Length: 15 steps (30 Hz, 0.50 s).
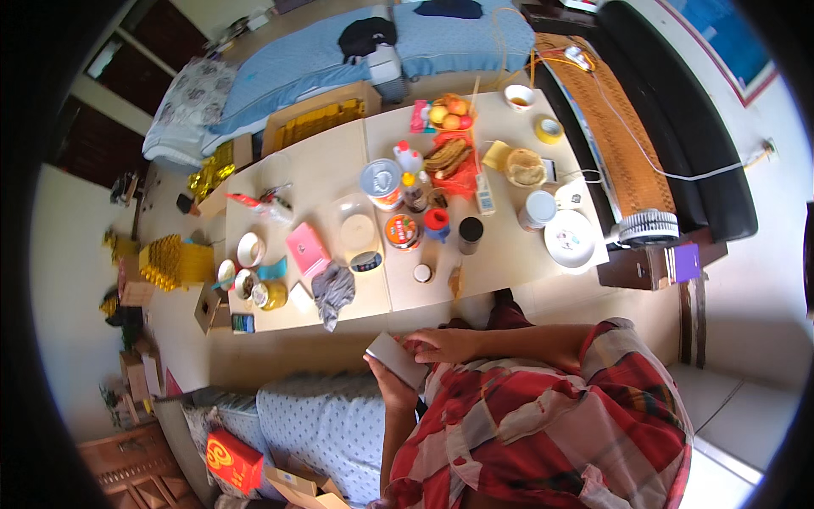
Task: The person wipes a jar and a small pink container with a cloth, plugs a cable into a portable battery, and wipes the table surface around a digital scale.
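My left hand is shut on a flat, light-grey rectangular object, held tilted just off the table's near edge. What it is exactly, I cannot tell. Over its right edge hovers or rests my right hand, fingers slightly apart; whether they touch it is unclear. On the table, closest to my hands, are a crumpled grey cloth, a small white-lidded jar and a brown piece. Further in stand a kitchen scale, a pink box and an orange-lidded tub.
Bowls, a yellow jar and a phone lie left. Bananas, a fruit basket, a can and a plate stand right. A patterned sofa seat is below left.
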Each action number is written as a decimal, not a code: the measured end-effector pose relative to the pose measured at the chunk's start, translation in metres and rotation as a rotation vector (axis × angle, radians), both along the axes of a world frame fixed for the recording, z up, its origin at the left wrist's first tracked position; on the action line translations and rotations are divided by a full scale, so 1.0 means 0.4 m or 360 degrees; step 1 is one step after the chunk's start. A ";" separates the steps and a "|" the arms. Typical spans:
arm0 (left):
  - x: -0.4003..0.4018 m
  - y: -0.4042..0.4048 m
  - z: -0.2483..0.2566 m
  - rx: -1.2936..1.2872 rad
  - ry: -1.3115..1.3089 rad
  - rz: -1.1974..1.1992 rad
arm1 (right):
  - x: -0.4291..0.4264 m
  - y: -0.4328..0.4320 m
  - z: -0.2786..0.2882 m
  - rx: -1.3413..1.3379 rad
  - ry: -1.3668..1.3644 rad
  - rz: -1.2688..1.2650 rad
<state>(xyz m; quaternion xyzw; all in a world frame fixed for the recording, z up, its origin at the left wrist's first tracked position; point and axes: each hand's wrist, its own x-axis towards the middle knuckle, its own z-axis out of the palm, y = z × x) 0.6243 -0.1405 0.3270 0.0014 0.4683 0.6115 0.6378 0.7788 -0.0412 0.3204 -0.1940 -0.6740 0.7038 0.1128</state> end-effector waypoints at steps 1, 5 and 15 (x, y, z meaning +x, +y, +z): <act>-0.007 0.005 0.007 0.0091 0.0015 0.0006 | -0.010 -0.002 0.002 0.0010 0.0010 0.0049; 0.011 0.023 -0.005 0.0113 0.0034 -0.0068 | -0.012 -0.009 -0.032 0.0053 -0.0136 0.0096; 0.104 0.059 -0.030 0.0044 0.0056 0.0086 | 0.018 0.059 -0.081 -0.0249 -0.0176 0.0132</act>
